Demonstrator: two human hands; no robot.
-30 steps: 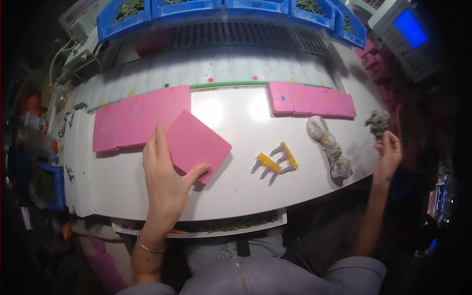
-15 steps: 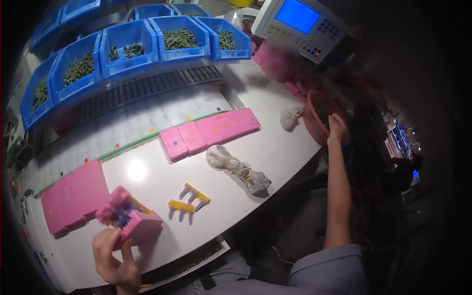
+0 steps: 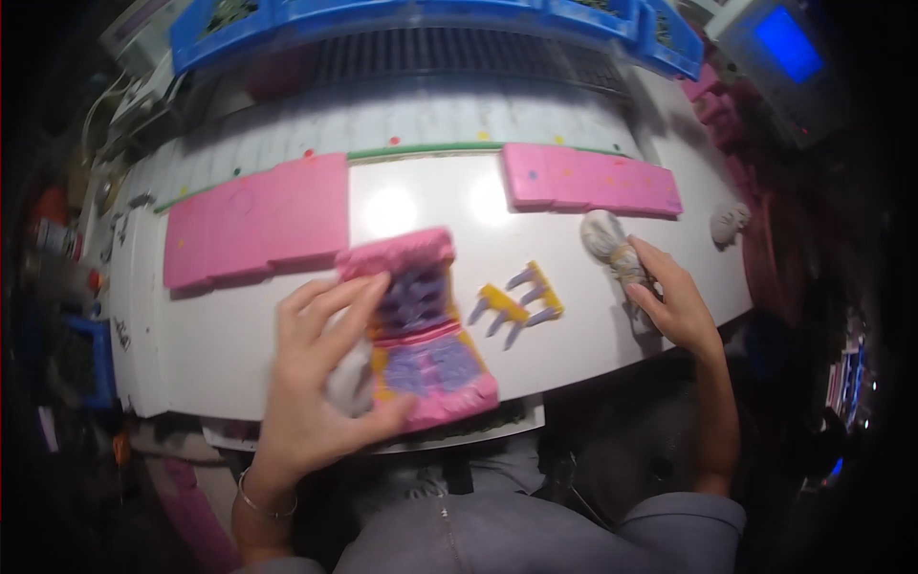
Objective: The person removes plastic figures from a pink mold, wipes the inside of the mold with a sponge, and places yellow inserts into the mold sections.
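A left hand (image 3: 320, 387) pinches a pink-and-purple mould (image 3: 435, 371) between its fingers at the bench's (image 3: 430, 196) six o'clock, while the right hand (image 3: 683, 306) curves its fingers over a cloth bundle (image 3: 622, 263) at three, grip unclear.

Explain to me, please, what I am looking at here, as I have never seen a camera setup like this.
There is no robot here, just a person's two bare hands, seen from above by the left of two fisheye cameras worn on the head; the lens bends straight edges. The left hand holds an opened pink mould-like block with purple and yellow inside. The right hand is at a tied, greyish cloth bundle; how firmly it grips is unclear. Between them on the white table lie two yellow-and-purple pronged pieces. Pink slabs lie farther back, with blue bins beyond.
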